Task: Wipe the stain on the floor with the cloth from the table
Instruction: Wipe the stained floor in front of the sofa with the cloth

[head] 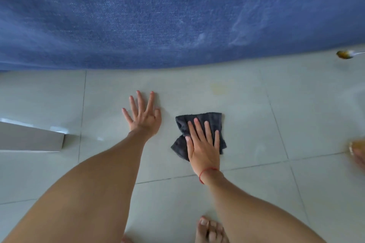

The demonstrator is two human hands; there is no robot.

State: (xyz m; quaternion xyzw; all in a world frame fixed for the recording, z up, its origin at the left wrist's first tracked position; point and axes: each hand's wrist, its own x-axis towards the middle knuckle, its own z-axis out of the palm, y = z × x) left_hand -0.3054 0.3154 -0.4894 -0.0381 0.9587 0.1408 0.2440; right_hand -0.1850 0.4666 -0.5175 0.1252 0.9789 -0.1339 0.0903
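A dark grey cloth [205, 119] lies crumpled on the pale tiled floor [256, 124]. My right hand [203, 144] presses flat on top of it, fingers spread, with a red string around the wrist. A faint yellowish stain [218, 88] marks the tile just beyond the cloth, nearer the sofa. My left hand [143, 116] rests flat on the bare floor to the left of the cloth, fingers apart, holding nothing.
A blue sofa [158, 21] fills the far side, its base meeting the floor. A spoon [345, 54] with brownish residue lies at the far right. A white furniture corner [39, 140] juts in at left. My bare toes [209, 229] show at the bottom.
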